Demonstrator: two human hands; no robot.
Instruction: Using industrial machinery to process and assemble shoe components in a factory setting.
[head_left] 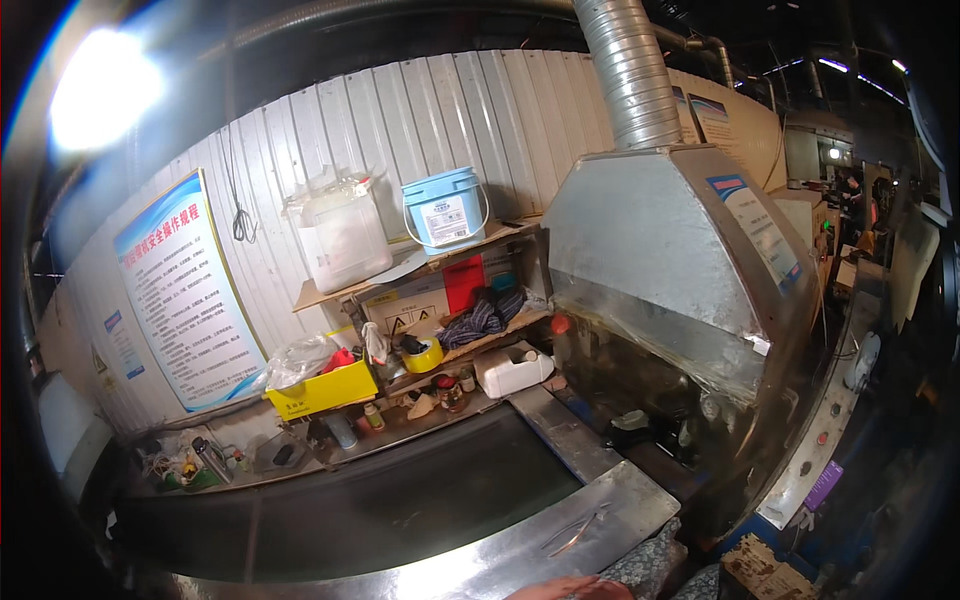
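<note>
Only the upper part of my right hand shows at the lower edge, beside a grey patterned sleeve. Its fingers are cut off by the picture's edge, so whether it holds something cannot be seen. Just beyond it is a shiny metal ledge, on which lies a thin, curved, reddish-brown strip. Behind the ledge stretches a dark, flat belt-like surface. My left hand is out of view.
A metal hood with a duct stands at right. Wooden shelves at the back hold a blue bucket, a white jug, a yellow box and yellow tape. Another person is far off at right.
</note>
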